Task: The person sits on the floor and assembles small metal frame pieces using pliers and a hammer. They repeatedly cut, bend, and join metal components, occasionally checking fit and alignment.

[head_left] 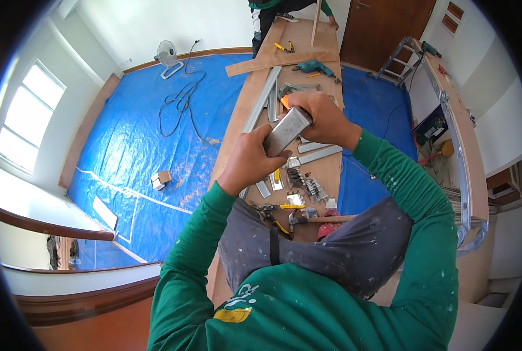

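A short silvery metal channel (286,132) is raised over the plywood board in both my hands. My left hand (246,159) grips its lower left end, thumb along the near side. My right hand (326,119) curls over its upper right end. Something orange (284,100) shows beside the right fingers; whether it is held or lies beyond them I cannot tell. Below the hands lie cut metal channel pieces (319,154), several metal brackets (315,189), snips with yellow handles (283,206) and a claw hammer (325,220) with a wooden handle.
Farther along the plywood (267,50) lie a green drill (316,67), yellow-handled pliers (283,48) and a wooden strip (243,67). Another person (265,23) is at the far end. Blue sheeting (132,128) covers the floor, with a fan (167,54) and its cord. A ladder-supported plank (463,134) runs along the right.
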A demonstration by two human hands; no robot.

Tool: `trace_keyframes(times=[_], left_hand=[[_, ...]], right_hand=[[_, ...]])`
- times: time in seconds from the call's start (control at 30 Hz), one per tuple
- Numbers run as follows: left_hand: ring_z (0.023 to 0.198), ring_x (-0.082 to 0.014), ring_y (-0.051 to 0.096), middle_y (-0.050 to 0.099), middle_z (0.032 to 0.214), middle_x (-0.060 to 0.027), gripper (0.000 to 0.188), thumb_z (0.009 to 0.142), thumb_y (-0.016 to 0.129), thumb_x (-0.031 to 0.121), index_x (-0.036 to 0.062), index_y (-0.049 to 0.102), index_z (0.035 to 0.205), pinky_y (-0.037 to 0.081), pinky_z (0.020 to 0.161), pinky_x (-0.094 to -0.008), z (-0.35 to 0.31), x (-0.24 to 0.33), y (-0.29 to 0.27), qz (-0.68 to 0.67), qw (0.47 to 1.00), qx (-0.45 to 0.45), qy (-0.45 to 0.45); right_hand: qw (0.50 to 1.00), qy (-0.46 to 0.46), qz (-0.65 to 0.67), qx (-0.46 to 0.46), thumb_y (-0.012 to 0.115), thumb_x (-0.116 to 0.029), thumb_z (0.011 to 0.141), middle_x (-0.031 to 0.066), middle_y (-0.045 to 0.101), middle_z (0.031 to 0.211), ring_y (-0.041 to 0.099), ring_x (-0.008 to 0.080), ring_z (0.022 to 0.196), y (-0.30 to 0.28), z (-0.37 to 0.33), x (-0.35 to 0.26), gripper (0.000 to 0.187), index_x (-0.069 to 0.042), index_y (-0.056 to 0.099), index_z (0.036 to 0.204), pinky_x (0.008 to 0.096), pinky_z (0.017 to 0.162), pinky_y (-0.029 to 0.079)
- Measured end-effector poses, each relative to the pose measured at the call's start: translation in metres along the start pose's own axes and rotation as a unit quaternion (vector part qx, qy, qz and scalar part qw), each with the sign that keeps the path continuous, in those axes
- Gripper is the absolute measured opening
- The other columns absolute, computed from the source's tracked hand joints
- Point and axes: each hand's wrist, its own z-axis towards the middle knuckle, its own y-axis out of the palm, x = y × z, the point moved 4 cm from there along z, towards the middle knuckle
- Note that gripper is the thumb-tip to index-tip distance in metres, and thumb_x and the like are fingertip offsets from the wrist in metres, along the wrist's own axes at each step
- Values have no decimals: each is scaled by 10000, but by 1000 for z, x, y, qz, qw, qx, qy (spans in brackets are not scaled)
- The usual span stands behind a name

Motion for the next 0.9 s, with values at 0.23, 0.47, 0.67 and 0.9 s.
trace_keyframes(times=[0.23,0.47,0.67,0.9], left_hand=[[658,-122,690,693,747,-54,542,778,955,295,-43,665,1086,534,612,-318,-5,-14,18,-247,939,-214,-104],[588,-121,670,673,684,-50,417,869,870,258,-45,676,1080,520,541,-307,-12,-11,14,-124,973,-138,-136],[500,-116,604,649,649,-38,350,890,870,271,-19,690,966,461,481,-316,-23,-39,26,-178,968,0,-179],[581,-100,631,677,696,-26,378,867,909,295,5,676,936,497,542,-290,-31,-57,62,-219,947,100,-213]], right_hand=[[999,-35,7,-18,788,-78,706,177,647,790,648,444,771,6,-7,-13,252,-66,614,887,478,677,503],[992,23,13,-123,841,-122,740,153,691,1157,696,374,1040,17,-19,6,679,-123,574,1364,470,900,554],[985,86,-104,-104,850,-104,787,163,486,1593,497,382,1460,-7,-39,40,998,-179,340,1641,457,1215,436],[972,133,-123,-149,844,-97,798,148,450,1627,508,399,1441,11,-49,51,997,-194,336,1649,464,1213,442]])
